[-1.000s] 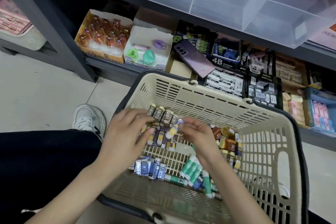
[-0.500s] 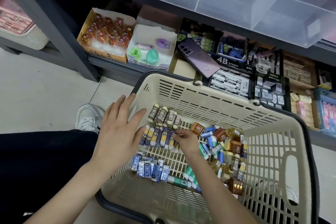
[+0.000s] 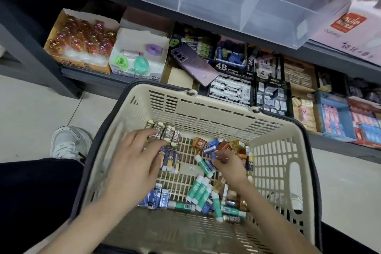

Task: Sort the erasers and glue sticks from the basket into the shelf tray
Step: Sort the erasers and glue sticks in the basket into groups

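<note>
Your right hand (image 3: 229, 166) has left the blue-and-yellow erasers (image 3: 170, 159) and slid across to the mixed heap (image 3: 226, 146) on the right of the basket (image 3: 206, 113). Your left hand (image 3: 132, 163) has swung its fingers off the side wall and down over the sorted rows.

Nearest you, a dark trouser leg (image 3: 31, 202) fills the lower left, and both forearms reach in over the basket's near rim. Against that near side, green-and-white glue sticks (image 3: 199, 189) lie in a loose jumble, some crossed over each other. A short row of dark blue erasers (image 3: 156, 200) sits just to their left.

Left hand next: fingers straight and spread, gripping nothing. The palm covers part of the blue-and-yellow erasers, and the fingertips rest on the row of brown 2B erasers (image 3: 168, 133) by the far wall.

Right hand: fingers curled in, thumb and fingertips pinching a small blue eraser (image 3: 213, 154) at the edge of that heap of brown, orange and blue pieces. One glue stick lies just beside it. The erasers and glue sticks in view lie on the basket floor.

Past the left rim, a white shoe (image 3: 70, 144) stands on the pale floor. Farther on is the lower shelf, with a purple phone (image 3: 193, 64) lying tilted across the boxes. A white box (image 3: 142, 35) holds green and purple pieces, with amber trinkets (image 3: 82, 41) to its left and 4B eraser packs (image 3: 231, 88) to the right. Farthest, above it all, the clear divided tray (image 3: 216, 0) sits on the upper shelf.
</note>
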`<state>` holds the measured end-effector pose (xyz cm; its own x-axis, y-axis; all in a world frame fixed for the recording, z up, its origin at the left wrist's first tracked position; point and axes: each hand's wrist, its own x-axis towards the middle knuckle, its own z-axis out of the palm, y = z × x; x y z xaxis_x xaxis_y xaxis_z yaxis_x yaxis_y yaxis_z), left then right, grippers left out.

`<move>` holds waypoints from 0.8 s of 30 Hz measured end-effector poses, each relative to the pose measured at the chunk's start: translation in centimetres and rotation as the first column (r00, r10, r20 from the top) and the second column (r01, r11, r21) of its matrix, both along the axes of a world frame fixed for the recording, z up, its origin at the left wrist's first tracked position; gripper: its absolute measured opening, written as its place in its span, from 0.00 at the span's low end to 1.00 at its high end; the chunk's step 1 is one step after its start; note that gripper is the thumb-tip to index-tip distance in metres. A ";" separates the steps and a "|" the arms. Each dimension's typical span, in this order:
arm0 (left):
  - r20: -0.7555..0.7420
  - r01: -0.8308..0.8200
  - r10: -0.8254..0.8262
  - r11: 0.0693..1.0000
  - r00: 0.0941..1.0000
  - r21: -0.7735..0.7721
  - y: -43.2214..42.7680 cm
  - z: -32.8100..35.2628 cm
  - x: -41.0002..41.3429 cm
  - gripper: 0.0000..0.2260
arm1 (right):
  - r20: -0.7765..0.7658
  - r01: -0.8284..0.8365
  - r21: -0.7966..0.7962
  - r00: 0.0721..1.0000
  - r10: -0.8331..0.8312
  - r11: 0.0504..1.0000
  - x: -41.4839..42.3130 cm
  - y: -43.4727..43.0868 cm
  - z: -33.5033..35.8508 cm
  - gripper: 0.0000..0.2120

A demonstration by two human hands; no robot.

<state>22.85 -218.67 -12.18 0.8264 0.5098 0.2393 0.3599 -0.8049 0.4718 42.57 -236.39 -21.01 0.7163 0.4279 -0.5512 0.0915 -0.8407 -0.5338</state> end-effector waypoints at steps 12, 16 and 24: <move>-0.398 -0.082 -0.206 0.797 0.894 -0.598 -9.2 -11.9 12.0 0.18 | 0.203 -0.006 -0.041 0.979 0.015 0.999 2.5 -6.3 -0.8 0.14; -0.443 0.051 -0.260 0.902 0.858 -0.429 -9.4 -13.2 13.3 0.24 | 0.268 0.054 0.006 0.962 -0.054 0.999 2.8 -5.7 -1.1 0.14; -0.382 -0.115 -0.098 0.860 0.919 -0.496 -9.6 -14.0 13.9 0.28 | 0.331 0.015 -0.032 0.944 -0.004 0.999 3.1 -5.4 -1.3 0.16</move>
